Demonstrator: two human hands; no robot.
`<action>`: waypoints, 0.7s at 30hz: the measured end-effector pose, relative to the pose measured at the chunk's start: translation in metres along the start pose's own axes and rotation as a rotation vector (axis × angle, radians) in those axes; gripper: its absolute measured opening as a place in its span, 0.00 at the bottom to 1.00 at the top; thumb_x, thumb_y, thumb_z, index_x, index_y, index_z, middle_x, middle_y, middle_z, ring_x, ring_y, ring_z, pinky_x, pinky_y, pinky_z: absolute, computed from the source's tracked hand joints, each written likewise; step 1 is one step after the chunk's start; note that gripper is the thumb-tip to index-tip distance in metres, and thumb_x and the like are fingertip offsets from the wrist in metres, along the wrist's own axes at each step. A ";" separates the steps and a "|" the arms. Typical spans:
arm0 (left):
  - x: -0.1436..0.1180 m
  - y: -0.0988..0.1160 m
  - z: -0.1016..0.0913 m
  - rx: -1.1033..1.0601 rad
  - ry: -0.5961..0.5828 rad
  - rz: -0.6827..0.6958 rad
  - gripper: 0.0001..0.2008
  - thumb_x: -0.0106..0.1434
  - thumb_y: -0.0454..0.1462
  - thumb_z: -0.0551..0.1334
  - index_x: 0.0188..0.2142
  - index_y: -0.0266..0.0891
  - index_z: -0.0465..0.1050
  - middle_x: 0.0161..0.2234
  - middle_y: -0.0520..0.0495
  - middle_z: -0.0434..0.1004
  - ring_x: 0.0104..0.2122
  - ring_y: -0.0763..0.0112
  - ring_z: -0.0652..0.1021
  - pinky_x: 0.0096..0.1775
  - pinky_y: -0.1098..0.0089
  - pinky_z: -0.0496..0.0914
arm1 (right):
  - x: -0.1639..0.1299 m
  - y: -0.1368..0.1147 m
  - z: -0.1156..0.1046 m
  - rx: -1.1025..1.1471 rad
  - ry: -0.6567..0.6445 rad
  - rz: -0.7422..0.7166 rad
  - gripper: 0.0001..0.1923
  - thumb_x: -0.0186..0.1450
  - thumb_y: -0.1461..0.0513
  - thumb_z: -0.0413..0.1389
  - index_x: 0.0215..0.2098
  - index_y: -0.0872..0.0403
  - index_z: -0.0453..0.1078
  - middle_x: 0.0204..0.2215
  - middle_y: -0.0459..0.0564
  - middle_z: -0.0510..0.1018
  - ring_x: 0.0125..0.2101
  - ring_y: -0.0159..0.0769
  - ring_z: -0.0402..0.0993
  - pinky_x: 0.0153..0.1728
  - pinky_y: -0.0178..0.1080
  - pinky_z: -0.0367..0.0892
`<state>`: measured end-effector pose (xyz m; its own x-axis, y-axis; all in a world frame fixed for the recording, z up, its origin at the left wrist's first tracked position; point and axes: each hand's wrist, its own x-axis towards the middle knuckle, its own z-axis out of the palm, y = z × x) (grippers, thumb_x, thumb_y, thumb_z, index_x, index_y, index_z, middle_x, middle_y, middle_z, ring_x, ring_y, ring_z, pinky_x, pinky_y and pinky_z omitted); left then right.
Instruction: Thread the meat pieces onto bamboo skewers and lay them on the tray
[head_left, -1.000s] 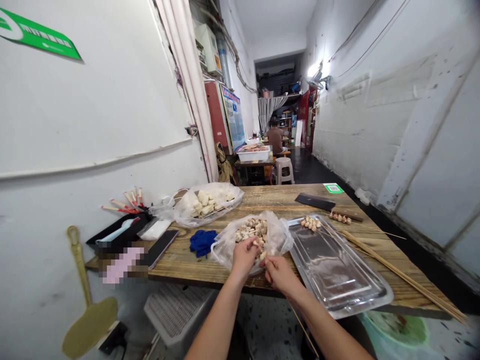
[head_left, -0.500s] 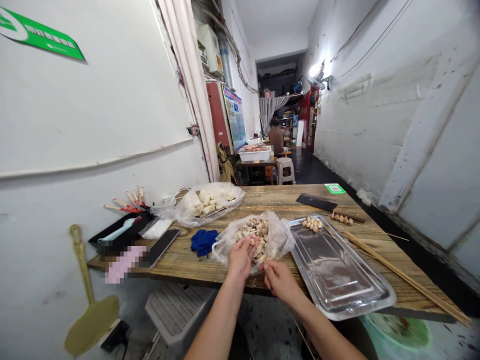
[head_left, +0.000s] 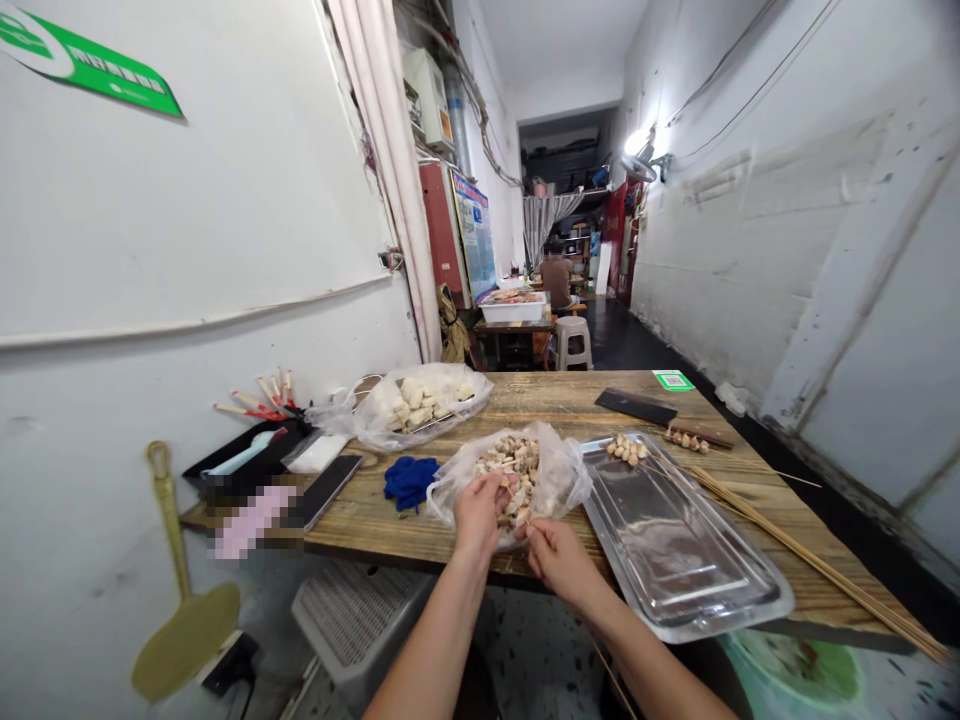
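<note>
A clear plastic bag point(head_left: 564, 482) of small pale-brown food chunks point(head_left: 517, 455) lies spread at the table's front edge. Over it, my left hand point(head_left: 480, 508) is closed, with a chunk apparently pinched at its fingertips. My right hand point(head_left: 553, 555) pinches a thin bamboo skewer point(head_left: 613, 680), whose lower length slants down past the table edge; its tip is hard to make out. To the right is a metal tray point(head_left: 675, 540) with filled skewers point(head_left: 627, 450) at its far end. More loose bamboo skewers point(head_left: 817, 560) lie across the tray's right side.
Behind is another bag point(head_left: 420, 400) of white pieces. A blue cloth point(head_left: 410, 482), a dark flat slab point(head_left: 330, 490) and a black box point(head_left: 247, 455) sit left. A cleaver point(head_left: 637, 405) and one filled skewer point(head_left: 686, 441) lie beyond the tray. Someone point(head_left: 556, 280) sits far back.
My left fingers have curled further in over the chunks, and their tips are less visible. My right hand stays nearly in place. The whole view has shifted slightly.
</note>
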<state>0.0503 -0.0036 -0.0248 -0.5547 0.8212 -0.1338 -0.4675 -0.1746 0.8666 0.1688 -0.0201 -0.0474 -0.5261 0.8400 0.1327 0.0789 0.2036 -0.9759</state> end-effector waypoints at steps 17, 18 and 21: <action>-0.013 0.011 -0.008 0.273 -0.337 0.035 0.20 0.46 0.34 0.66 0.40 0.31 0.71 0.34 0.41 0.77 0.35 0.65 0.76 0.41 0.68 0.69 | 0.005 -0.003 -0.009 0.195 0.021 0.119 0.15 0.57 0.55 0.43 0.29 0.58 0.63 0.06 0.36 0.57 0.07 0.23 0.45 0.09 0.28 0.42; -0.012 0.010 -0.008 0.266 -0.319 0.040 0.18 0.47 0.35 0.65 0.39 0.31 0.71 0.33 0.42 0.77 0.34 0.65 0.77 0.40 0.67 0.69 | 0.005 -0.004 -0.009 0.200 0.024 0.122 0.15 0.57 0.55 0.43 0.29 0.59 0.63 0.06 0.36 0.57 0.07 0.23 0.45 0.09 0.29 0.42; -0.009 0.006 -0.009 0.191 -0.226 0.021 0.11 0.50 0.35 0.63 0.34 0.31 0.72 0.29 0.42 0.77 0.33 0.66 0.77 0.40 0.67 0.70 | 0.001 -0.007 -0.009 0.197 0.008 0.113 0.17 0.57 0.53 0.43 0.30 0.59 0.64 0.06 0.36 0.57 0.07 0.24 0.46 0.09 0.29 0.42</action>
<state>0.0467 -0.0169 -0.0225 -0.3852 0.9226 -0.0228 -0.3079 -0.1052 0.9456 0.1754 -0.0160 -0.0384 -0.5167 0.8559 0.0215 -0.0301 0.0069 -0.9995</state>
